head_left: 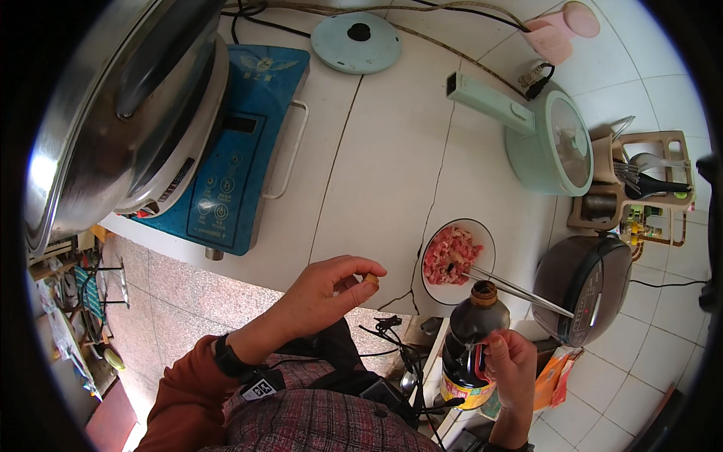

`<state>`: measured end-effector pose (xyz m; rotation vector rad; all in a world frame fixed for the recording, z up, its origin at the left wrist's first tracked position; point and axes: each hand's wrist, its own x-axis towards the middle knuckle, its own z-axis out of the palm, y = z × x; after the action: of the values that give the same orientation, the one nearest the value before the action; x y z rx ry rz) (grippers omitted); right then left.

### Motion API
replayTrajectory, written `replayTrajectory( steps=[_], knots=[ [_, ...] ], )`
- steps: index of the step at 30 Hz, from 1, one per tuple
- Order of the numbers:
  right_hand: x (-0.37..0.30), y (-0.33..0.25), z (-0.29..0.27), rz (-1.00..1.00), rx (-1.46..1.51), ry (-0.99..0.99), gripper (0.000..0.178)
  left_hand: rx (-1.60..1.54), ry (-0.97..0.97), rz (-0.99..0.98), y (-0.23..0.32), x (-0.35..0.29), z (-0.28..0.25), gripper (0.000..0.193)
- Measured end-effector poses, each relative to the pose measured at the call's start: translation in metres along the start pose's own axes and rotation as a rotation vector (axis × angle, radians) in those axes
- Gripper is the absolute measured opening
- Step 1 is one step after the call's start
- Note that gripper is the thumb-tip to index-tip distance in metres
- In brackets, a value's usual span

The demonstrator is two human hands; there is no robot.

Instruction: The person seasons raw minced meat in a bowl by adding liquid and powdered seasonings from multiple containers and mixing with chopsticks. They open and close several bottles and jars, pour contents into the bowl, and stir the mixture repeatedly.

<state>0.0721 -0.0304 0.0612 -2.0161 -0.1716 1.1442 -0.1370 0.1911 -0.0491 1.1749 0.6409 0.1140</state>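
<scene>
My right hand [510, 365] is wrapped round the red handle of a big bottle of dark sauce [461, 343] with a yellow label. The bottle is upright and its brown mouth is uncovered. Between the thumb and fingers of my left hand [325, 296] is a small yellowish bottle cap [370, 279], partly hidden by the fingers. Just beyond the bottle, a white bowl [488, 245] with a dark rim holds raw chopped meat [449, 255]. A pair of metal chopsticks [520, 288] leans in the bowl, its ends reaching right toward the rice cooker.
A blue induction cooker [226, 166] and a large steel pot [90, 135] stand left. A pale green lid [356, 49] lies at the back. Right are a green lidded pot [538, 147], a utensil rack [602, 169] and a dark rice cooker [580, 290]. Cables [410, 377] dangle before me.
</scene>
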Motion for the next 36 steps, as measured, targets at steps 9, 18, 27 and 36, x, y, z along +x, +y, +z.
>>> replayTrajectory(
  steps=[9, 18, 27, 36],
  knots=[
    [0.001, -0.001, 0.0, 0.011, 0.001, -0.001, 0.029, -0.01, -0.013, 0.008, -0.002, 0.002, 0.001, 0.029],
    [0.001, -0.001, -0.002, 0.022, 0.013, 0.0, 0.029, 0.03, -0.056, -0.048, 0.0, 0.002, -0.001, 0.027],
    [0.0, 0.001, -0.002, 0.044, 0.022, 0.0, 0.029, 0.009, -0.06, -0.052, -0.001, 0.002, 0.004, 0.027],
    [-0.005, 0.009, -0.006, -0.027, 0.065, -0.008, 0.032, -0.048, -0.052, -0.049, 0.006, 0.0, 0.009, 0.029]
  ],
)
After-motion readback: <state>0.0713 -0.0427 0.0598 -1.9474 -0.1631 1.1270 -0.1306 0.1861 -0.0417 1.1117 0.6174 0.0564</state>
